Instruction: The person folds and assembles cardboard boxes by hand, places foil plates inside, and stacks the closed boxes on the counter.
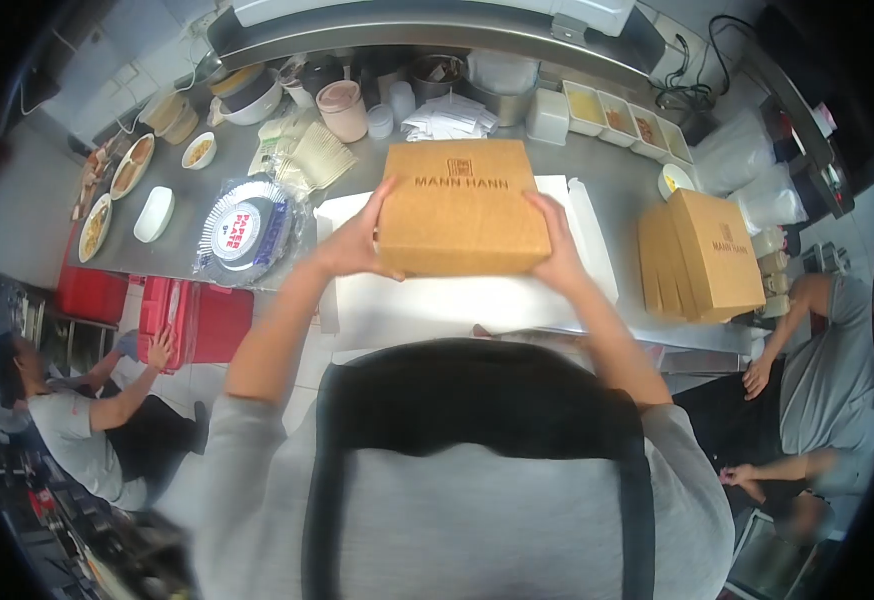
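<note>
A closed brown cardboard box [464,215] printed "MANN HANN" is held between my two hands over a white sheet [407,310] on the steel counter. My left hand [362,240] grips its left side, thumb toward the upper corner and fingers near the bottom edge. On the opposite side, my right hand [557,240] presses against the right face, its fingers partly hidden behind the box. A plastic-wrapped pack of paper plates [242,232] lies to the left of my left hand.
Folded brown boxes [702,255] stand at the right. Along the back are food containers [617,118], a pink-lidded tub [342,108] and white papers [450,118]. Dishes of food [134,165] sit at far left. One person [97,410] touches a red bin [167,320]; others [827,370] are at right.
</note>
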`<act>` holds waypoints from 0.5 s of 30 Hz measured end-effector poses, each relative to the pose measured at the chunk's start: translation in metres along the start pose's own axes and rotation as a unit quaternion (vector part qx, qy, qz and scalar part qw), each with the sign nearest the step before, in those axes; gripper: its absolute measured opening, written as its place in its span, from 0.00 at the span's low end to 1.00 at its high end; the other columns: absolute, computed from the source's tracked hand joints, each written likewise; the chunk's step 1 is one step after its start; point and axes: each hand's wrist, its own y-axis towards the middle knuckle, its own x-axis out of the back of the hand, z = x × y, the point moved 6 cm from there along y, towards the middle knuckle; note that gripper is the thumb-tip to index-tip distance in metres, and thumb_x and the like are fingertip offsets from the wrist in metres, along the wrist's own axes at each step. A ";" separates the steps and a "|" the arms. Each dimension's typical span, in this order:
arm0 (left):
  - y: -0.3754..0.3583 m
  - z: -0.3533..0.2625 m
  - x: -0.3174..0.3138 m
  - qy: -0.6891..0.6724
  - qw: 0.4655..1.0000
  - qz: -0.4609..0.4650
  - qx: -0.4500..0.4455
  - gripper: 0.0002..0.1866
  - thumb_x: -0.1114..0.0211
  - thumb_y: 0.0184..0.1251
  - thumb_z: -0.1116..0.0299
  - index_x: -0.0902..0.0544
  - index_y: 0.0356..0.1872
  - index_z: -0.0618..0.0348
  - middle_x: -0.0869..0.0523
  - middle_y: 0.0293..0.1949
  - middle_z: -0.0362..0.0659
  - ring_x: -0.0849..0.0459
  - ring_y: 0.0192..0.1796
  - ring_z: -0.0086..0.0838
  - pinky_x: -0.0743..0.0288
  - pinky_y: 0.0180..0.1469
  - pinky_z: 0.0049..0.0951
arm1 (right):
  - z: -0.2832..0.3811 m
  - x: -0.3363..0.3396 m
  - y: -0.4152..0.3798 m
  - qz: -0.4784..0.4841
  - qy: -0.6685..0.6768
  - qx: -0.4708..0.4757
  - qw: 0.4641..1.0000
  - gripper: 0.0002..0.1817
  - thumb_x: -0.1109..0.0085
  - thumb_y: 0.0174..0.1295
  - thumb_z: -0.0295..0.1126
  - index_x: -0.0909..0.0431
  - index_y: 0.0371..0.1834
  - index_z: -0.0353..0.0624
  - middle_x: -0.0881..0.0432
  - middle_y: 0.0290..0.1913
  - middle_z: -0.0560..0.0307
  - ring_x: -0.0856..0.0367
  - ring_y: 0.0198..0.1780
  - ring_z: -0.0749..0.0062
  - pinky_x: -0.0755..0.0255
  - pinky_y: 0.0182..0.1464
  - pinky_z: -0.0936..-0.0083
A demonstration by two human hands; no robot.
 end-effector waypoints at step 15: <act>-0.007 0.040 -0.047 0.183 0.976 -0.061 0.099 0.58 0.19 0.45 0.68 0.50 0.75 0.45 0.14 0.44 0.50 0.13 0.37 0.39 0.19 0.42 0.34 | -0.035 -0.014 -0.017 0.092 0.004 -0.078 0.993 0.58 0.18 0.35 0.32 0.44 0.74 0.49 0.38 0.69 0.44 0.38 0.70 0.49 0.40 0.72 0.61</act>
